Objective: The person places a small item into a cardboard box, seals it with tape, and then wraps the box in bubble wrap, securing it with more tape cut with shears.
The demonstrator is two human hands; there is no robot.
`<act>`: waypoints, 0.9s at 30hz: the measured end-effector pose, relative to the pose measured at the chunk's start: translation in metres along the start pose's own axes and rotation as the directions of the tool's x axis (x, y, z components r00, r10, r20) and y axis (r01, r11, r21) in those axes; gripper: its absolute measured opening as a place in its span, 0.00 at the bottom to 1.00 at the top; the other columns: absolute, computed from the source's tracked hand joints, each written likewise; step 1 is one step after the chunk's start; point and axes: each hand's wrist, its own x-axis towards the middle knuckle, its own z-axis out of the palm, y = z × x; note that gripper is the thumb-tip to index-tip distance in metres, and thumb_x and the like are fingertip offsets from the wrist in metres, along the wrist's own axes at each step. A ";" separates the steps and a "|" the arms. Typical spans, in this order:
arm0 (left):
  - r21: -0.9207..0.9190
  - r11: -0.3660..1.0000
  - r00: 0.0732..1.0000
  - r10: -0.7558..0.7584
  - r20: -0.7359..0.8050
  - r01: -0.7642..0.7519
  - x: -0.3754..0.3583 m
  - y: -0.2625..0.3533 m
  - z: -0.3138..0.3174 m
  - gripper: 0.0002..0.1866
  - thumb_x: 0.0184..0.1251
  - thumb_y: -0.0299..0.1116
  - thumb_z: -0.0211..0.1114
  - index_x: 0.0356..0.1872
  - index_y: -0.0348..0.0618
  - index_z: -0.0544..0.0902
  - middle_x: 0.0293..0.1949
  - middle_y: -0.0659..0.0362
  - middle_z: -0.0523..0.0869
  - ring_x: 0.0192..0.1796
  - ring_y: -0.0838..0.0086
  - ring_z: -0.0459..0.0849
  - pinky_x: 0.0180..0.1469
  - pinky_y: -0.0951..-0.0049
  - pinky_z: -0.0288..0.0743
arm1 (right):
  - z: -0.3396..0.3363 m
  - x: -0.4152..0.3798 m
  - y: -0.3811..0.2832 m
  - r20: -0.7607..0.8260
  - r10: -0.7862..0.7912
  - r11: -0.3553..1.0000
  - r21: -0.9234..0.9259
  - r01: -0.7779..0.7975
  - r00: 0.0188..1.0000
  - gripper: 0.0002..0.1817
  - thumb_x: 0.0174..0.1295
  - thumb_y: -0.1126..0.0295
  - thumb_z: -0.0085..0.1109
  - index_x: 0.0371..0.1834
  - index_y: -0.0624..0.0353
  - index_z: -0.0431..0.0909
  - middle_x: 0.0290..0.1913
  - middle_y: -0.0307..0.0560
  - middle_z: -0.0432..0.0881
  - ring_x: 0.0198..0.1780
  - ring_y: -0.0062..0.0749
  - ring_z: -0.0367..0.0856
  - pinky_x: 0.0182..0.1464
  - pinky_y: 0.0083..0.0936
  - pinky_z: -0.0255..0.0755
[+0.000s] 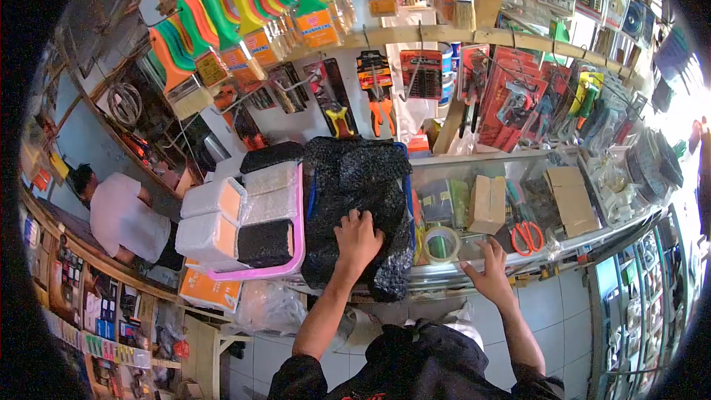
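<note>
My left hand (358, 240) rests on black bubble wrap (352, 170), its fingers slightly apart and pressing on the sheet. The wrap drapes over a blue basket (409, 192), hiding most of it, and hangs past the counter's front edge. Over the front of the glass counter is my right hand (490, 272), empty, with thumb and fingers spread. Closest to it are a roll of clear tape (441, 244) on the left and orange-handled scissors (526, 237) on the right. What lies under the black wrap cannot be seen.
Left of the wrap, a pink basket (298, 252) holds several bubble-wrapped boxes (207, 233). Cardboard pieces (487, 204) lie on the glass counter (444, 170). Paintbrushes (252, 22) and packaged tools (511, 100) hang above. Another person (129, 215) bends at far left.
</note>
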 end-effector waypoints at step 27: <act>-0.712 0.684 0.941 -0.114 -0.318 -0.158 -0.043 -0.022 -0.112 0.09 0.83 0.33 0.56 0.46 0.38 0.71 0.29 0.50 0.76 0.27 0.64 0.74 0.34 0.63 0.70 | 0.108 0.155 -0.119 0.386 -0.569 0.746 -0.130 0.653 0.726 0.29 0.72 0.49 0.60 0.70 0.54 0.78 0.69 0.63 0.77 0.75 0.60 0.70 0.78 0.55 0.59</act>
